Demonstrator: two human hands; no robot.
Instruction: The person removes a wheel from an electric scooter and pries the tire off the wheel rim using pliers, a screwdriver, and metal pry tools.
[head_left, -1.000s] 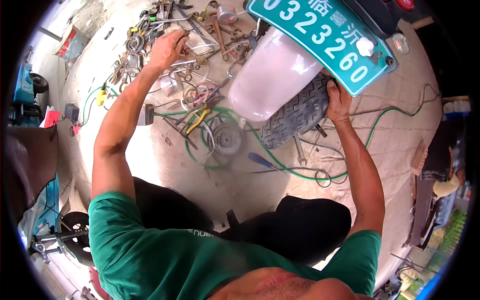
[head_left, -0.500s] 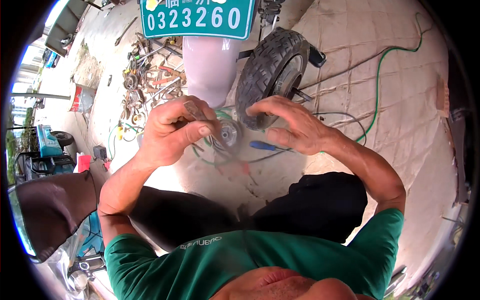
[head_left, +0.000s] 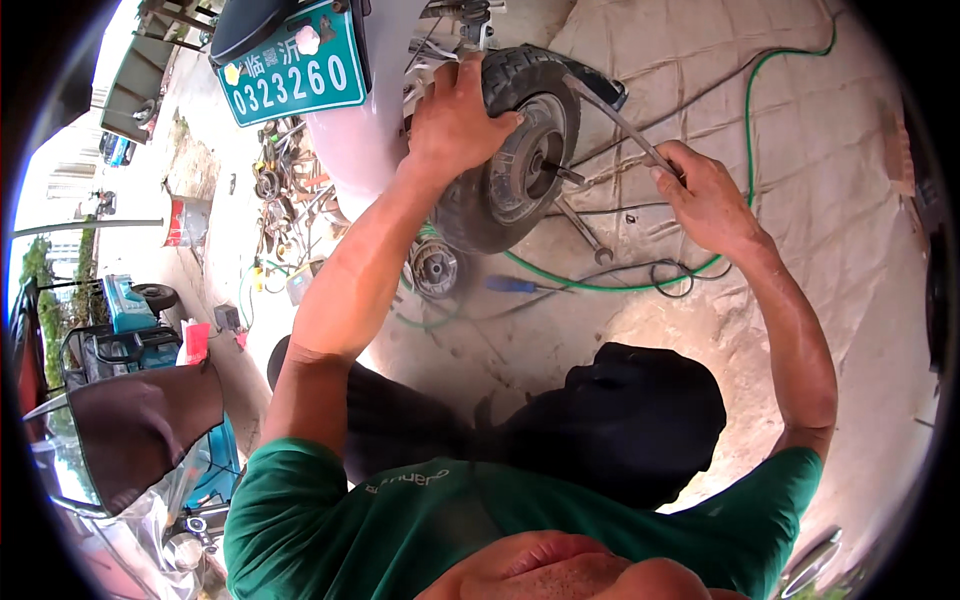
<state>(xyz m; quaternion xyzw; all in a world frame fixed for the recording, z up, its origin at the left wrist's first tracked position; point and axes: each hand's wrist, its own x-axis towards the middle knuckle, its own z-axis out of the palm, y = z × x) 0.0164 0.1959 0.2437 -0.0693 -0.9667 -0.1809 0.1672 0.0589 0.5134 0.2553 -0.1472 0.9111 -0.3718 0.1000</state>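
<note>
A black knobby tyre (head_left: 470, 215) sits on a grey wheel hub (head_left: 515, 165) at the rear of a pale scooter, its axle sticking out to the right. My left hand (head_left: 460, 120) grips the tyre's upper left side, fingers over the tread and thumb toward the sidewall. Closed round a long metal tyre lever (head_left: 620, 122), my right hand (head_left: 705, 200) is to the right of the wheel. The lever's far end meets the tyre's upper right edge; whether it is under the bead I cannot tell. An open-ended wrench (head_left: 585, 230) rests by the axle.
A round metal hub cover (head_left: 437, 268) and a blue-handled screwdriver (head_left: 512, 285) lie below the wheel. A green hose (head_left: 752, 150) and dark cables cross the floor. The scooter's green licence plate (head_left: 295, 68) hangs upper left, with several hand tools (head_left: 275, 180) beneath it.
My left hand has let go of the flat metal tool and moved up onto the tyre. My right hand, empty before, has moved right and now holds the lever. The view has shifted.
</note>
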